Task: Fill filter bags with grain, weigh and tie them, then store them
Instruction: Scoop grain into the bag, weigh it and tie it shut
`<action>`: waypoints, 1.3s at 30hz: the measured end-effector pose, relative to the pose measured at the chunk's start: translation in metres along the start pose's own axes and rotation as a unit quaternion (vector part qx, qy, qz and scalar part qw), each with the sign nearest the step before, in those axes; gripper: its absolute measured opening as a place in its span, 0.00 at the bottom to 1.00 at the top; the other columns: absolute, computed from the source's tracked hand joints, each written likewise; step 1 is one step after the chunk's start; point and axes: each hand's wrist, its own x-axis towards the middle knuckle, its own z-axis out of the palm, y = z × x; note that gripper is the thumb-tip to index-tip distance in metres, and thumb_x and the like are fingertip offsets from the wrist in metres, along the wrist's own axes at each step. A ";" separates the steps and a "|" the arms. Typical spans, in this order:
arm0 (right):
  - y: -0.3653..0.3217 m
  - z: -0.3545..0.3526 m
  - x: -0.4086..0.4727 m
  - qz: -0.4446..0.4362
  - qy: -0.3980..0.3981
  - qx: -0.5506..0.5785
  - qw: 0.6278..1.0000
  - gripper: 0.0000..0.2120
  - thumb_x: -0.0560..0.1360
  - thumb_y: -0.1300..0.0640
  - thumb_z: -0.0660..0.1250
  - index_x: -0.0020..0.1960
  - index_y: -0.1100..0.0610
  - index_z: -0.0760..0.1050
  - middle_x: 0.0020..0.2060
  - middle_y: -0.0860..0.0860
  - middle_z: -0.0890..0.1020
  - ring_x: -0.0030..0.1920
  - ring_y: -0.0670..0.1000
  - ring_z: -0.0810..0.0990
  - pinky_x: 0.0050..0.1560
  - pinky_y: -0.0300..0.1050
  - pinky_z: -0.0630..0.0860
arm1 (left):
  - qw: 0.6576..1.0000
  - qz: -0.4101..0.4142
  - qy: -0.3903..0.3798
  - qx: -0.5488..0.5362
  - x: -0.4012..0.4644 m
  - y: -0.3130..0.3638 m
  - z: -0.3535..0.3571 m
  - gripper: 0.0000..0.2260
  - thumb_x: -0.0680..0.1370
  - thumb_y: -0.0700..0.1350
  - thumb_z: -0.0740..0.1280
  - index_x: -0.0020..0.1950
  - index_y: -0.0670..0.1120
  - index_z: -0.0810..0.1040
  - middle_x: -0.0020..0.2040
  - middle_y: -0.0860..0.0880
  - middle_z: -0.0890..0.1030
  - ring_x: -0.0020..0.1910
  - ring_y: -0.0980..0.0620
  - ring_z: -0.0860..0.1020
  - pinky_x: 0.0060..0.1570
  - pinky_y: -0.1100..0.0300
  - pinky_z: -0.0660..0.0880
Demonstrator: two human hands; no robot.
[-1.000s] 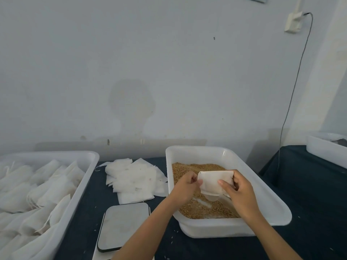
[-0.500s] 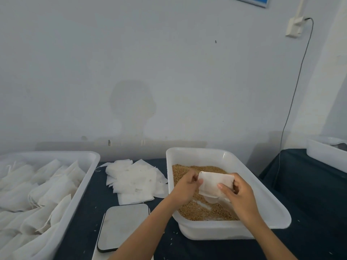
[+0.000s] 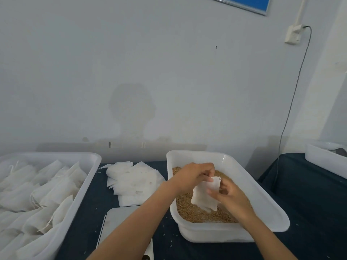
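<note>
Bag (image 3: 205,195) now tilted between hands (image 3: 212,182).

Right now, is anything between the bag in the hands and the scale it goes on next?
Nothing visible blocks it. The filter bag, held by both hands over the grain tub, must only clear the tub's left wall; the left forearm lies over part of the scale.

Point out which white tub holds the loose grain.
The white tub under both hands, right of the flat bag stack, holds brown grain. The left tub holds tied bags; the far-right tub shows no grain.
</note>
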 end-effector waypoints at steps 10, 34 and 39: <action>-0.027 0.034 0.006 0.011 0.119 0.007 0.993 0.08 0.71 0.56 0.73 0.47 0.58 0.79 0.39 0.52 0.83 0.39 0.50 0.81 0.32 0.42 0.75 | 0.989 -0.018 0.134 -0.060 -0.024 -0.004 -0.017 0.07 0.74 0.42 0.70 0.46 0.50 0.73 0.42 0.57 0.77 0.40 0.63 0.74 0.42 0.71 0.69; -0.008 0.216 0.005 -0.030 -0.045 -0.027 0.998 0.04 0.76 0.58 0.67 0.47 0.51 0.72 0.40 0.41 0.76 0.42 0.39 0.75 0.40 0.29 0.71 | 0.885 -0.318 0.335 -0.052 -0.193 -0.097 -0.038 0.11 0.75 0.42 0.69 0.36 0.47 0.70 0.32 0.49 0.75 0.33 0.53 0.73 0.36 0.57 0.74; -0.013 0.210 0.005 -0.064 -0.050 -0.017 0.997 0.06 0.76 0.64 0.66 0.49 0.54 0.73 0.44 0.43 0.78 0.44 0.35 0.76 0.43 0.24 0.70 | 0.885 -0.306 0.344 -0.063 -0.194 -0.101 -0.038 0.04 0.77 0.42 0.68 0.46 0.49 0.73 0.41 0.53 0.78 0.40 0.58 0.75 0.35 0.75 0.70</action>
